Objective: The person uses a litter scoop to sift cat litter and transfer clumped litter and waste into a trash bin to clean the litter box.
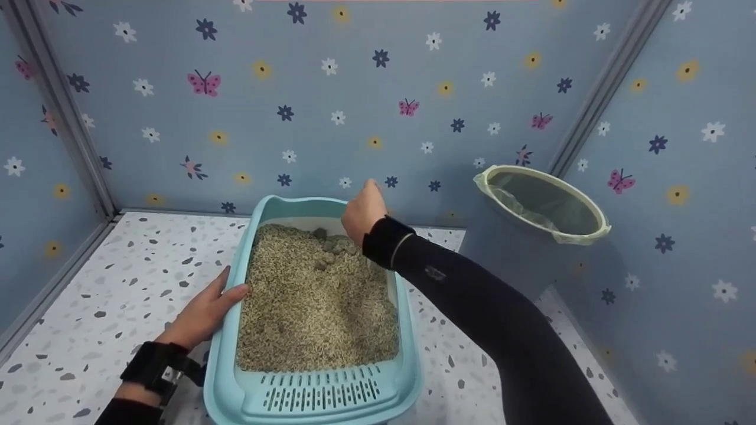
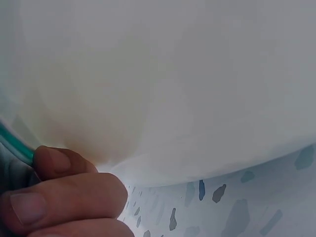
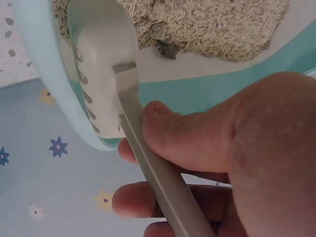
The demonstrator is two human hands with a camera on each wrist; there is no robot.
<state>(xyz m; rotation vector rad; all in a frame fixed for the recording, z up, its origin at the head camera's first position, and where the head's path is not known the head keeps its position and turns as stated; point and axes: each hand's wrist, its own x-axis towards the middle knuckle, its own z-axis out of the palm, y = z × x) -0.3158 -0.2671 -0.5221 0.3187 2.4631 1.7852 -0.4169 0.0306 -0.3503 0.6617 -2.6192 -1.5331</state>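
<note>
The speckled floor [image 1: 118,283] fills the bottom of a booth closed by flowered blue walls [image 1: 354,106] at the left, back and right. On it stands a pale teal litter tray [image 1: 227,330], its long axis running from the person toward the back wall. Its slotted lip [image 1: 322,392] points at the person, and its raised far rim [image 1: 295,203] sits near the back wall. There is open floor on the left of the tray and a narrower strip on its right. Tan litter [image 1: 316,301] fills the tray, with a few darker clumps [image 1: 331,251] heaped at the far end.

A round bin lined with a pale bag [image 1: 543,203] stands in the right rear corner, well apart from the tray, with its mouth tipped toward the camera.

The left hand [image 1: 204,313] rests against the tray's left wall, thumb over the rim and fingers [image 2: 64,197] curled against the outside, so it grips the edge.

The right hand [image 1: 363,212] hovers over the tray's far end, just above the clumps, closed around the grey handle of a scoop [image 3: 148,158]. The handle runs along the thumb toward the tray. The scoop's pale slotted head [image 3: 103,74] seems to hang by the tray's far rim, though the close view makes this unsure.
</note>
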